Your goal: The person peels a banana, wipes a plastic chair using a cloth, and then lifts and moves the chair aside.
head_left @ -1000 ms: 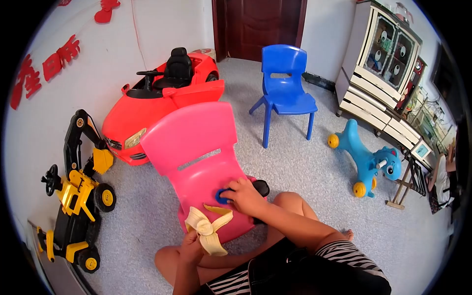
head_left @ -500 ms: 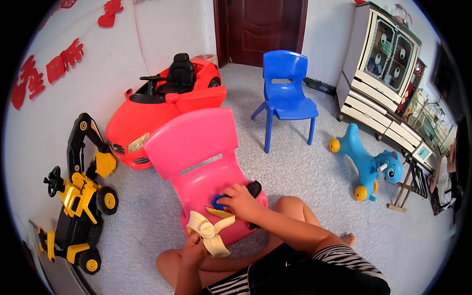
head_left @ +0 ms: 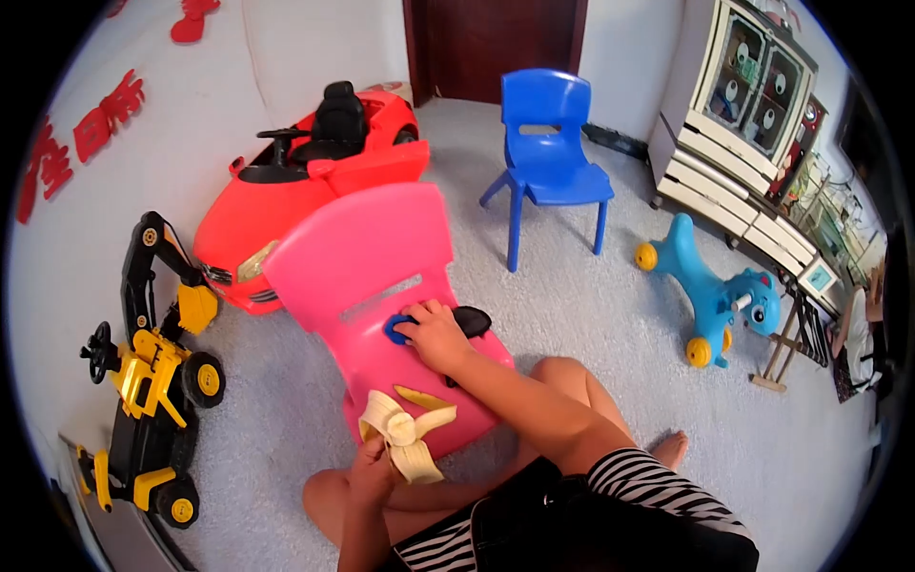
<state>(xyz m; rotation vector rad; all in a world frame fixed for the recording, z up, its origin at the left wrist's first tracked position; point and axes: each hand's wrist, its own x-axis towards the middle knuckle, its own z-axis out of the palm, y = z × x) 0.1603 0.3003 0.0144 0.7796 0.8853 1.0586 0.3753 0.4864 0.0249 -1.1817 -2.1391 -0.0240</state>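
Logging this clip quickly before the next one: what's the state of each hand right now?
Left hand: closed, holding a part-peeled banana.
Right hand: closed, holding a small blue object.

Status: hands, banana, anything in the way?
Left hand: holding part-peeled banana. Right hand: gripping blue object over pink chair. Dark object close beside right hand.

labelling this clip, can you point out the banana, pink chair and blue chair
Banana (head_left: pixel 401 430), head view: on its pale flesh between peel strips.
Pink chair (head_left: pixel 372 354), head view: on its seat.
Blue chair (head_left: pixel 553 175), head view: on its seat.
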